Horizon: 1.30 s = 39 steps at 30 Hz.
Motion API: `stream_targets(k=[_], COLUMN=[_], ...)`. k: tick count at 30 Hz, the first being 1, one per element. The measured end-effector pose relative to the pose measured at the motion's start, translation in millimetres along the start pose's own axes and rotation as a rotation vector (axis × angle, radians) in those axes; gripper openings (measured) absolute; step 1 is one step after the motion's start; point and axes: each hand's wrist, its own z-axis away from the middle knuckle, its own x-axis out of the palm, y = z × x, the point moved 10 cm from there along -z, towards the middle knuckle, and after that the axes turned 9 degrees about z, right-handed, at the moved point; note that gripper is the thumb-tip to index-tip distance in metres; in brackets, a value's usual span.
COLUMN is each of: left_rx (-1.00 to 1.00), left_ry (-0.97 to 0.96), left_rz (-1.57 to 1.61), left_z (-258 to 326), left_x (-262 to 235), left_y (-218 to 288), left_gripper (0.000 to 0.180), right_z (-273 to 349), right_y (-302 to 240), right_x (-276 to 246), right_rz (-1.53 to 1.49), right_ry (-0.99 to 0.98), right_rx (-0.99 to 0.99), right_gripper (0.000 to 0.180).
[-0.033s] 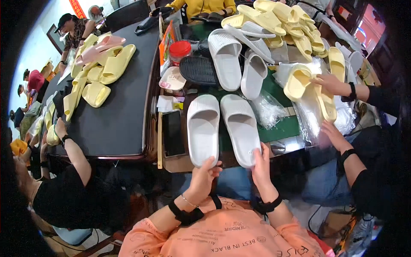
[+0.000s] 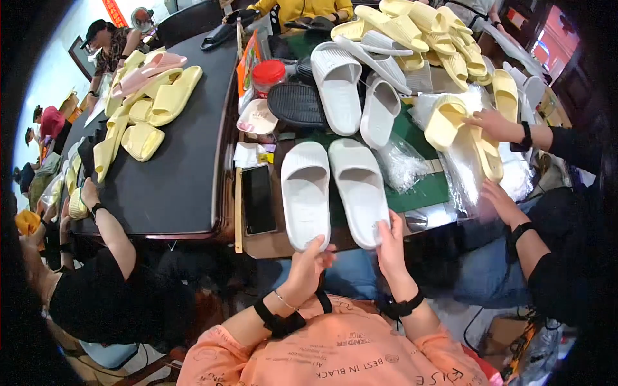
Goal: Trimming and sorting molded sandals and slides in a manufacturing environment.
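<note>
Left hand (image 2: 308, 260) and right hand (image 2: 390, 239) each pinch a white slide sandal's heel, left sandal (image 2: 305, 193) and right sandal (image 2: 359, 190), overhanging the worktop's (image 2: 270, 243) near edge; loosened fingers could drop them.

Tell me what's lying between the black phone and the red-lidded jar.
In the head view, between the black phone and the red-lidded jar lie a small white dish and crumpled white paper.

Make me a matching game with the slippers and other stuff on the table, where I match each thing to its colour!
Things:
1. pair of slippers held by the left hand and right hand
2. jar lid
3. phone
4. slipper under a co-worker's hand

Colours:
A. black
B. yellow
C. white
D. red

Pairs: 1-C, 2-D, 3-A, 4-B
</note>
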Motion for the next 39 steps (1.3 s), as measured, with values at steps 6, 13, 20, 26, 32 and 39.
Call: stream_targets(k=[6,13,20,26,32,39], left_rx=[-0.584,-0.055,0.982,1.179,1.166,1.160], left_ry=[-0.196,-0.555,-0.099,-0.206,-0.174,-0.164], left_rz=[-0.284,-0.868,-1.724,-1.763,-1.795,-1.787], left_z=[-1,-2,-12,-31,-28,-32], left_x=[-14,58,105,101,103,106], left_y=[-48,15,81,52,58,61], left_gripper=[0.054,0.037,0.044,0.055,0.055,0.055], right_z=[0,-56,-81,-38,26,110], right_y=[-76,-123,-89,-100,-37,140], right_x=[15,-58,-62,-72,-129,-312], right_rz=[1.126,1.276,1.321,1.439,1.254,2.136], right_ry=[-0.068,0.293,0.203,0.260,-0.046,-0.537], right_rx=[-0.619,-0.646,-0.547,-0.512,-0.220,0.705], right_gripper=[0.023,0.019,0.012,0.011,0.008,0.022])
